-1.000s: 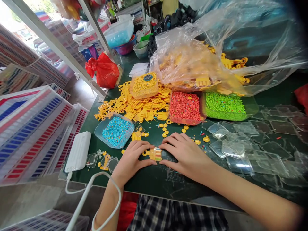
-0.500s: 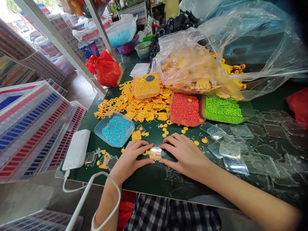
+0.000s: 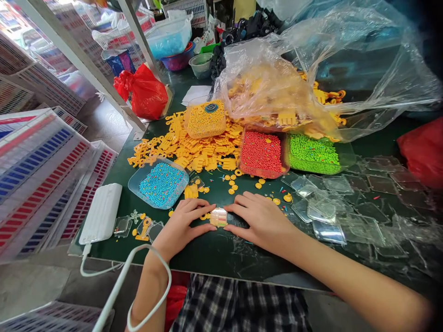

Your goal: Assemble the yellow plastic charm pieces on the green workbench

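Low over the green tabletop, a small yellow plastic piece with a shiny clear cover [image 3: 218, 217] lies between my two hands, with coloured bits visible inside and a yellow ring at its left end. My left hand [image 3: 187, 221] pinches its left side between thumb and fingers. From the other side, my right hand [image 3: 258, 216] grips its right corners the same way. Ahead of my left hand is a clear tray of blue beads [image 3: 162, 183]. Flat yellow discs [image 3: 232, 186] and a yellow part [image 3: 191, 191] lie just beyond my fingers.
Red beads [image 3: 262, 152] and green beads [image 3: 313, 152] fill trays behind. Yellow beads [image 3: 206, 118] sit in a tray on piled yellow parts [image 3: 200, 154]. Clear plastic covers [image 3: 328, 216] spread at right. A white power bank [image 3: 101, 213] and its cable [image 3: 119, 281] are at left.
The whole view has shifted slightly, so the table and hands appear a little further left. Both hands keep the same hold on the yellow plastic piece.
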`<action>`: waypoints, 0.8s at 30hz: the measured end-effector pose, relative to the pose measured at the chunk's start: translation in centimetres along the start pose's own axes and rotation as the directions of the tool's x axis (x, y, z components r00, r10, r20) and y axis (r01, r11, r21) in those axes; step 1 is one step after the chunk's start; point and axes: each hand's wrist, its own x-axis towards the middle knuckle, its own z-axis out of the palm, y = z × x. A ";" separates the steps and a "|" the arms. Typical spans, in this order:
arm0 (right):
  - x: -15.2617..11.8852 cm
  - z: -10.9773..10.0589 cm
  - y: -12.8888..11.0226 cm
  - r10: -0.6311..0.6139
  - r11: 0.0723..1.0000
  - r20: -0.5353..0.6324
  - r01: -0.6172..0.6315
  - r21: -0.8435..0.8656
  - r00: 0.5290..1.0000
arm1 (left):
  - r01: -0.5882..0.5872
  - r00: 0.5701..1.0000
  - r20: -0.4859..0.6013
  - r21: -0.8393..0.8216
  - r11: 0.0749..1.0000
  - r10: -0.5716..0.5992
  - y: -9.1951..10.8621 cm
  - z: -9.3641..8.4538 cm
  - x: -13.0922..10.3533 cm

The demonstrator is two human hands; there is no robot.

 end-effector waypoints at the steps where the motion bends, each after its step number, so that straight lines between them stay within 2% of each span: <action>1: 0.1 -0.1 -0.1 0.030 1.000 0.027 -0.030 0.006 0.999 | 0.009 1.000 -0.002 -0.001 1.000 -0.009 0.1 0.0 0.1; 3: 0.5 -0.5 -0.4 0.119 0.993 0.112 -0.120 0.010 0.987 | 0.023 1.000 -0.001 0.006 1.000 -0.023 0.2 -0.1 0.2; 7: 1.2 -1.5 -1.2 0.287 0.955 0.290 -0.295 -0.020 0.913 | 0.012 0.998 0.061 0.063 0.998 -0.016 0.3 -0.7 1.0; 9: 1.4 -2.0 -1.5 0.322 0.942 0.313 -0.335 -0.014 0.893 | -0.011 0.995 0.095 0.101 0.995 0.001 0.2 -1.1 1.4; 11: 1.5 -2.3 -1.8 0.334 0.936 0.297 -0.351 0.005 0.895 | -0.048 0.994 0.104 0.123 0.991 0.035 0.0 -1.3 1.8; 15: 1.7 -2.6 -2.0 0.333 0.933 0.258 -0.356 0.048 0.907 | -0.122 0.992 0.021 0.074 0.990 0.121 -0.4 -1.3 2.0; 20: 2.2 -3.1 -1.6 0.267 0.942 0.304 -0.315 0.119 0.914 | -0.092 0.993 -0.070 0.043 0.995 0.095 -0.3 -0.7 1.8; 24: 2.6 -3.4 -1.4 0.301 0.885 0.290 -0.379 0.270 0.908 | -0.155 0.960 -0.224 0.063 0.986 0.166 0.0 -0.5 1.5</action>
